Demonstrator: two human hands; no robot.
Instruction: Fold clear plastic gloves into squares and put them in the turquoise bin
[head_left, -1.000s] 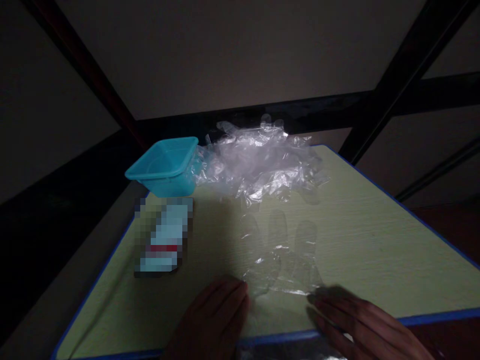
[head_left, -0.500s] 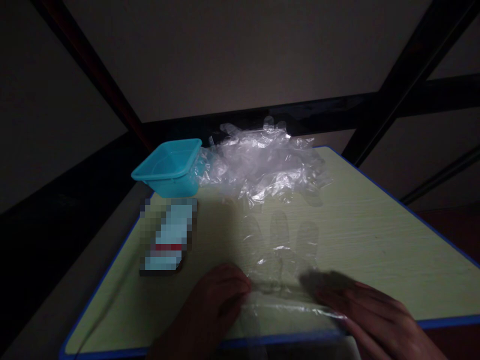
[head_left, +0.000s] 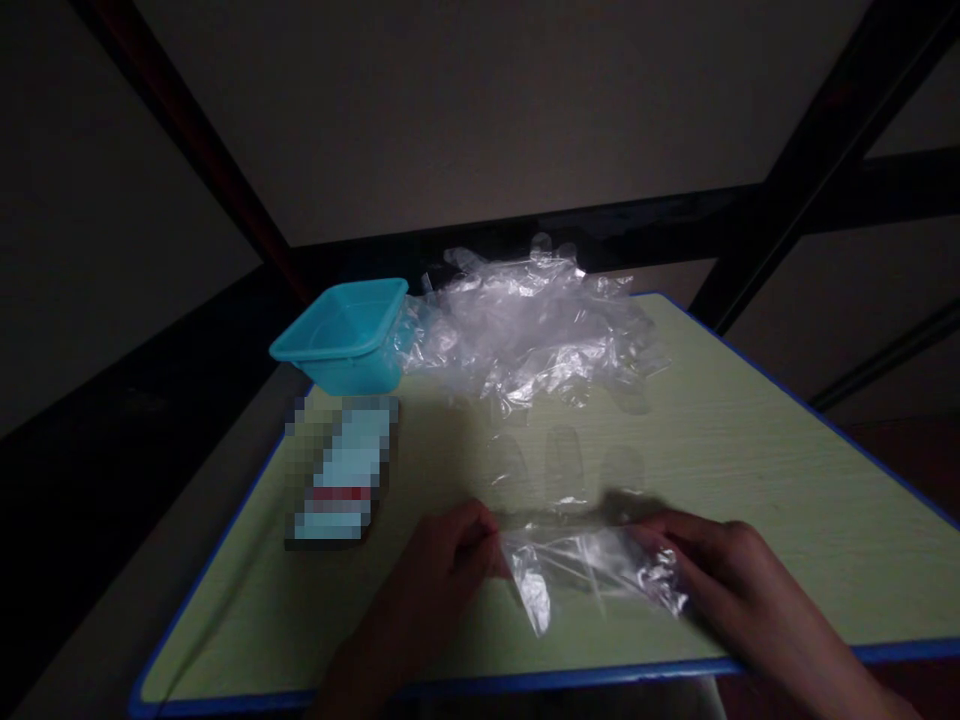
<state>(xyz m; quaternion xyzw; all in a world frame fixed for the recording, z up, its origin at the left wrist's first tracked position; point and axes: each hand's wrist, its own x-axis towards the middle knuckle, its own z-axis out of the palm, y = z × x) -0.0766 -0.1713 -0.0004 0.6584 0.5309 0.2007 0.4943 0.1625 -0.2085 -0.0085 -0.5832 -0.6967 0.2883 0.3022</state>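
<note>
A clear plastic glove (head_left: 577, 555) lies near the front of the table, its flat fingers pointing away from me and its near part folded and crinkled. My left hand (head_left: 465, 540) pinches the glove's left side between thumb and fingers. At the right side, my right hand (head_left: 697, 555) is closed on the glove too, with crumpled film showing by the thumb. Beyond the glove's fingertips sits a heaped pile of clear plastic gloves (head_left: 540, 320).
A turquoise plastic basin (head_left: 341, 365) stands at the far left, touching the pile. Nearer to me lies a pixelated, phone-like object (head_left: 345, 470). The pale wood-grain table (head_left: 765, 480) has a blue edge, with a dark wall behind it.
Both hands have moved slightly up, away from the front edge. The glove's near part, stretched toward me before, is now folded and bunched between my hands.
</note>
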